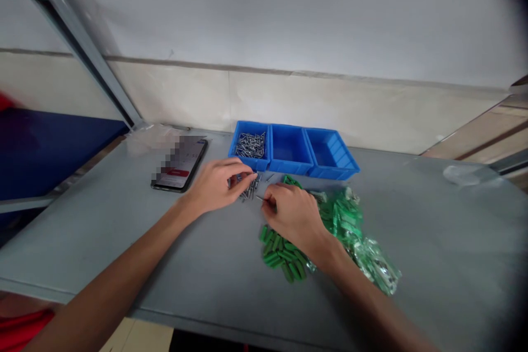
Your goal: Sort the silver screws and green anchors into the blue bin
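My left hand (220, 184) is over a small pile of metal screws (249, 190) on the grey table. Its thumb and forefinger come together at the tips; whatever is between them is too small to make out. Right of the pile, my right hand (291, 212) is closed, and the thin shank of a screw (259, 198) pokes out from its fingertips. One loose screw (270, 178) lies between the hands. Below my right hand is a heap of green plastic wall plugs (282, 256). Clear bags with green pieces (346, 214) lie beside and partly behind that wrist.
Three joined blue bins (291, 166) stand at the back near the wall; the left one contains many screws (251, 146). A phone (183, 168) lies left of my left hand. Clear plastic (152, 137) sits behind it, and another clear piece (460, 175) at far right.
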Motion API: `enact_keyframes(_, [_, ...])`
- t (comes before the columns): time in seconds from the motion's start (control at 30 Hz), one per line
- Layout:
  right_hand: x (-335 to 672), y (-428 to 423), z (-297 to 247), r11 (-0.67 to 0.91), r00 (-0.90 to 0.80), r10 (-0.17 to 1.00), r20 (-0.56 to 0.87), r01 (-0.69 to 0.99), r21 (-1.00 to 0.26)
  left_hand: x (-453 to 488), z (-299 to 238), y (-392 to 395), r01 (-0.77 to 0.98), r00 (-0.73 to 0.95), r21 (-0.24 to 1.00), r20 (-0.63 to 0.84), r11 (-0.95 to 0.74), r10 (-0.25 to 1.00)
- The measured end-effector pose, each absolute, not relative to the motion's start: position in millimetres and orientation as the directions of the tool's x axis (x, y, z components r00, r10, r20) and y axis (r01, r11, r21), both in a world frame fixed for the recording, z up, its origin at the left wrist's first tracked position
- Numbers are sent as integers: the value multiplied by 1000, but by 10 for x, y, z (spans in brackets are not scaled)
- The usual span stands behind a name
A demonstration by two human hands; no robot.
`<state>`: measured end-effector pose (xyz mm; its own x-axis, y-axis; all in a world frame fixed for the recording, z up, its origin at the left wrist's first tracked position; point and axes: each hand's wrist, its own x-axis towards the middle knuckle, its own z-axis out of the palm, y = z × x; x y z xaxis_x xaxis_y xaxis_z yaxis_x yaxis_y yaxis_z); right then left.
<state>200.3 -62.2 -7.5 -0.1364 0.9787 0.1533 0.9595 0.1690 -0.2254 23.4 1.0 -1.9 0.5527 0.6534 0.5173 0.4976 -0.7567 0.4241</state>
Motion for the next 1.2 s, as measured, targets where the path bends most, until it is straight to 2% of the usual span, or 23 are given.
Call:
enact_keyframes(0.17, [1992, -636, -76, 186, -150, 976, 159, 951, -246, 258, -13, -20, 482, 563, 439, 508, -758, 652])
enact_keyframes(0.33, [2020, -605, -6, 185, -125, 976, 181, 910, -370, 253, 1, -8, 461, 559, 476, 499, -749, 662])
enact_keyframes(0.43, [2071, -582, 81, 212, -133, 972, 192, 847, -487, 264, 58, -28, 413, 551, 590, 445, -694, 706])
enact_keyframes(0.57, [2141, -577, 166, 208, -176, 977, 123, 638, -741, 284, 128, -65, 314, 588, 803, 254, -507, 768])
enact_keyframes(0.7, [2158, -576, 161, 147, -175, 981, 80, 412, -899, 288, 127, -65, 263, 609, 879, 169, -398, 775])
enact_keyframes(0.93, [2143, -541, 120, 144, -129, 984, 123, 170, -975, 264, 140, -45, 269, 558, 881, 187, -390, 808])
enact_keyframes(1.2, [2086, -528, 86, 166, -117, 979, 169, -32, -986, 264, 161, -48, 265, 612, 890, 142, -370, 778])
